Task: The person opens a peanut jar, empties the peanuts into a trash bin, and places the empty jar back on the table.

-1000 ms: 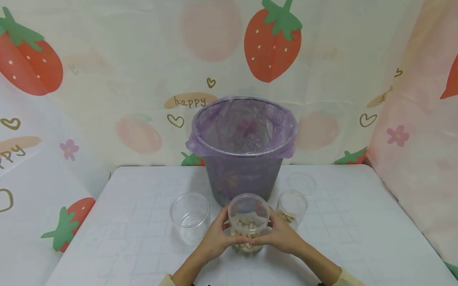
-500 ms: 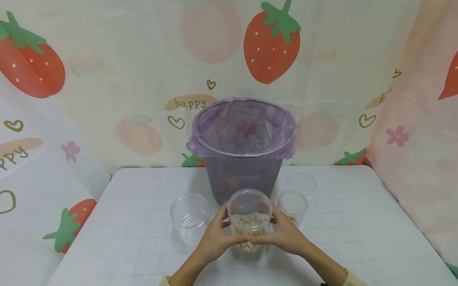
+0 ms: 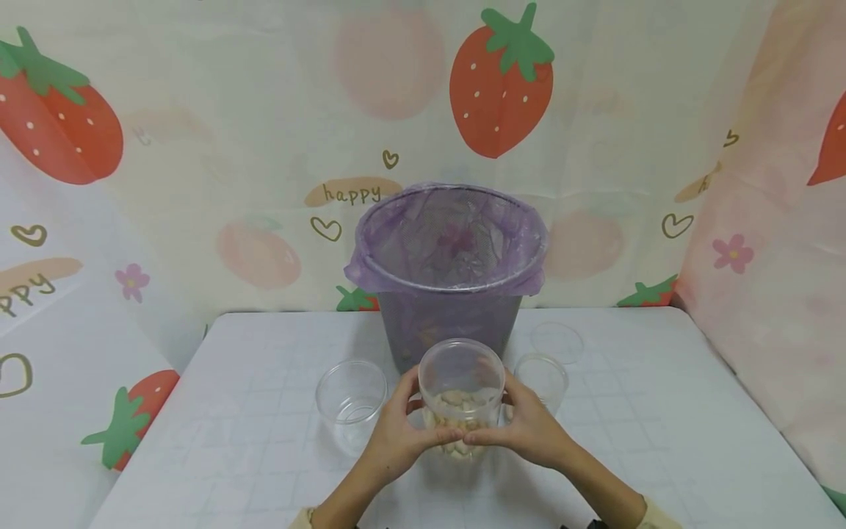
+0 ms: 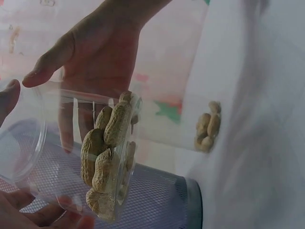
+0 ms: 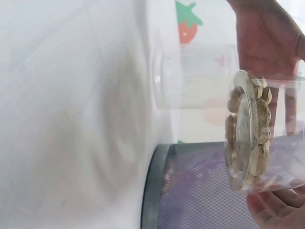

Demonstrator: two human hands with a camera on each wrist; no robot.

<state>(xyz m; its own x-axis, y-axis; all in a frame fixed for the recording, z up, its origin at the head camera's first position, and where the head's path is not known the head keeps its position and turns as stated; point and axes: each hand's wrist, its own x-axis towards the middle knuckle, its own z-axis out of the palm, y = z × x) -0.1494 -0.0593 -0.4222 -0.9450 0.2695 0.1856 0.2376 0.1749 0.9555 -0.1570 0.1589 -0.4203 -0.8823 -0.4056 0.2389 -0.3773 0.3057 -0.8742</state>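
Left hand (image 3: 400,428) and right hand (image 3: 527,432) together hold the clear jar (image 3: 460,371) of peanuts (image 4: 117,124).
If its sides are slippery, it may fall to the near table (image 3: 456,505).

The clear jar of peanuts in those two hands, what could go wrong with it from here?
First, the held jar is off the table, gripped between the left hand and right hand, so it might slip if either grip loosens. Second, its top looks uncovered, so its peanuts could spill if it tips. Third, the right hand is close to another clear jar on the right and could bump it.
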